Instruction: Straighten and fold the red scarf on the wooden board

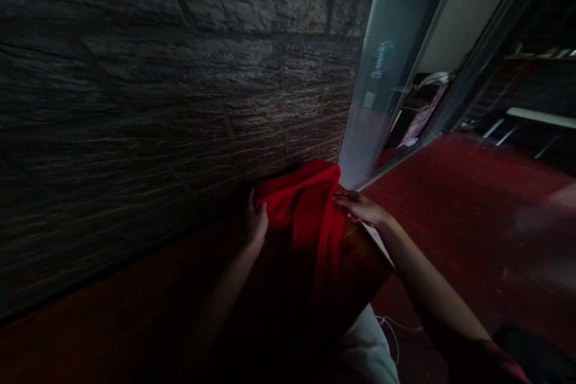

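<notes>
A red cloth [306, 204], perhaps a garment, is stretched between my two hands above a dark wooden table. My left hand [258, 222] grips its left edge, thumb on the near side. At the right edge, my right hand [357, 206] pinches the fabric between thumb and fingers. The upper part of the cloth is folded over, and a loose part hangs down toward the tabletop [360, 252]. Dim light hides the lower end of the fabric and much of the table.
A rough stone-block wall [202, 84] rises behind the table. To the right are a glass door panel [378, 72] and a red floor [472, 222]. A white bench [540, 117] stands farther back. A white cable [396, 327] lies on the floor near the table.
</notes>
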Tool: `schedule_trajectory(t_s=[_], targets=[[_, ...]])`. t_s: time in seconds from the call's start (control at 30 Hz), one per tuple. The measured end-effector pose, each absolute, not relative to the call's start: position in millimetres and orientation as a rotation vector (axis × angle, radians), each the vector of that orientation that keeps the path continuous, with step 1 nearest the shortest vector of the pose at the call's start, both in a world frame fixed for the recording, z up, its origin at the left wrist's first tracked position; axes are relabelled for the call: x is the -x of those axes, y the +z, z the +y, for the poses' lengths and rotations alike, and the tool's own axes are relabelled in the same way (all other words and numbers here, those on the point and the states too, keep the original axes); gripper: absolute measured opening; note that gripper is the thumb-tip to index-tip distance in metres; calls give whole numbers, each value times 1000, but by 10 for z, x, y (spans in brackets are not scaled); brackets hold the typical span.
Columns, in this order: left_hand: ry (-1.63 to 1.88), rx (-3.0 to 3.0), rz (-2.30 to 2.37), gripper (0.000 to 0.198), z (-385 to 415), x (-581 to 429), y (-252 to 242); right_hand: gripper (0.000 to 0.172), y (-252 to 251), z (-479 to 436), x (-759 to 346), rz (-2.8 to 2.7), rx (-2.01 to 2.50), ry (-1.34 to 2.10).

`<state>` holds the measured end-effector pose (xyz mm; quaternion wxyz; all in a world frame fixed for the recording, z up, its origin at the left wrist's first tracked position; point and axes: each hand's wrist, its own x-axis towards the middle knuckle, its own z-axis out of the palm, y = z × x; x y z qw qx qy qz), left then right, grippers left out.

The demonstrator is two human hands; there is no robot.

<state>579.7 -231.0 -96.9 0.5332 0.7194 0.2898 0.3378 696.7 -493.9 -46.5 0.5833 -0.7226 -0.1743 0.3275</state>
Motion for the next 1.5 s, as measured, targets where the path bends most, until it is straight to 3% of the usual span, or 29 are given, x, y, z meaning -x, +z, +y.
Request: schedule_trajectory(t_s=[0.27,0.5,0.7,1.03,1.27,1.37,1.5], targets=[[780,-1730,699,60,-2279,-5808,-934,52,-334,-4860,-6879,-521,1809,715],[802,-1779,687,54,-2269,-5804,-966,58,-547,-4816,-6840,-342,1477,531],[820,-1842,650,62,-2311,-5774,-970,59,-755,-4868,-6778,-211,1394,467],[881,-1879,648,59,-2304,-5727,-1004,62,-761,-4859,-6656,-206,1404,462],[848,-1953,503,66,-2232,-5740,-1056,54,-834,-4923,-6711,-240,1578,485],[817,-1958,494,64,-2164,-5750,-1066,62,-710,-5025,-6926,-290,1689,462],[748,-1975,478,72,-2017,-5764,-998,76,-436,-4971,-7403,-412,2176,105]])
